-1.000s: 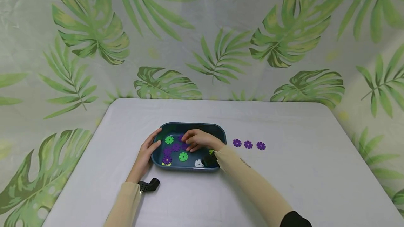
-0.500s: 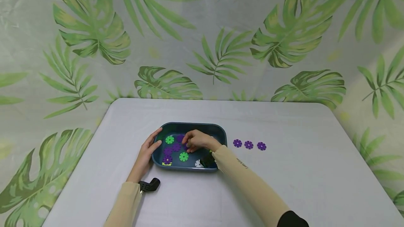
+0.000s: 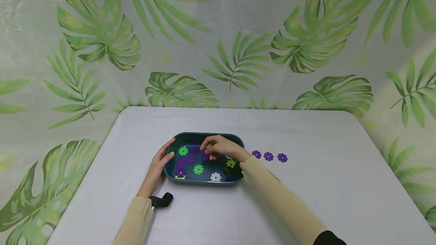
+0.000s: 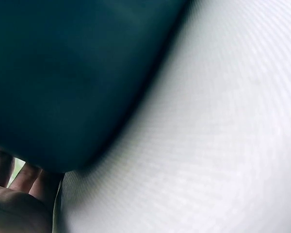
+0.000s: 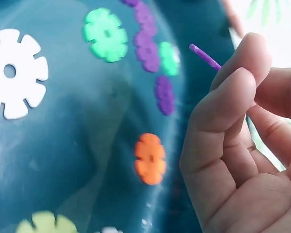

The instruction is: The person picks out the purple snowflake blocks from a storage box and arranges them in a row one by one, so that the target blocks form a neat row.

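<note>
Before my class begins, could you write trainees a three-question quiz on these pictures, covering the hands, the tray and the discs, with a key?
1. Count: how many purple discs lie on the table outside the tray?
2. True or false: the left hand is lifted well clear of the tray.
3. Choose: the piece that the right hand pinches is A) green, B) purple, C) orange.

Key: 1. Three. 2. False; it touches the tray's left end. 3. B.
</note>
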Available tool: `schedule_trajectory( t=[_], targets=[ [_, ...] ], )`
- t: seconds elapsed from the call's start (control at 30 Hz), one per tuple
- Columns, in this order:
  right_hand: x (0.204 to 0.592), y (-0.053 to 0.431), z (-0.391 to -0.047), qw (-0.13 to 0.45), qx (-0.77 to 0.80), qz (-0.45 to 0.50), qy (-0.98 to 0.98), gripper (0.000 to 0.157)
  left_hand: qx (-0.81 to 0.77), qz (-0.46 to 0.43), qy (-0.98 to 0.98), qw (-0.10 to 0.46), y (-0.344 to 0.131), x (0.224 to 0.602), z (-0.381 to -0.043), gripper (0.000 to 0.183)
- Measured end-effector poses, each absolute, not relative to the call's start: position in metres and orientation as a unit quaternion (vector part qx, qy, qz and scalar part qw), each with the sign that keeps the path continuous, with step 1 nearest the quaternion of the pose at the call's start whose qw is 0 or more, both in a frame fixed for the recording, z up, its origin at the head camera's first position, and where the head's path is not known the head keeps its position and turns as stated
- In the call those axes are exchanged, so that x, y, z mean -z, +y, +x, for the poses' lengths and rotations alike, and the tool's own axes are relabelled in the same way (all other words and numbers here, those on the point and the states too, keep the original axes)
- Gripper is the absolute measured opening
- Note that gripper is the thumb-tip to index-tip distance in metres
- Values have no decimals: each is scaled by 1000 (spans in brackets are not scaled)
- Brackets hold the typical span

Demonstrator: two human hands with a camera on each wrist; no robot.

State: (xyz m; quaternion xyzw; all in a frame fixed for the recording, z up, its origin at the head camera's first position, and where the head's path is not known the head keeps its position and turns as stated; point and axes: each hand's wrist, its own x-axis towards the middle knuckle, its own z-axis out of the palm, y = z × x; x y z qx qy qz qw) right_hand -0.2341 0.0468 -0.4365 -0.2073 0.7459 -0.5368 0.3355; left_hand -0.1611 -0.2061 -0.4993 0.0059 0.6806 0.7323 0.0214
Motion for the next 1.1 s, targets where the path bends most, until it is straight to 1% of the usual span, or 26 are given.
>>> schedule_trajectory(
  t=[0.13,0.27,0.43,0.53,0.67,0.87,1.1],
  targets=[
    [429,67,-234,330,556,-211,733,17,-732,4,681,22,-206,500,-161,48],
    [424,93,-234,311,571,-198,733,15,-730,5,683,20,-207,500,-161,48],
    [424,137,-235,283,581,-168,744,17,-729,7,684,19,-207,501,-161,48],
    [425,167,-234,267,587,-147,750,21,-729,8,684,20,-207,501,-161,48],
    [430,212,-230,249,592,-121,757,28,-732,9,681,21,-207,502,-162,48],
    [440,276,-220,224,598,-83,765,31,-732,12,681,23,-208,503,-162,48],
    [455,319,-206,210,597,-42,773,34,-731,11,681,22,-208,502,-162,48]
  ],
)
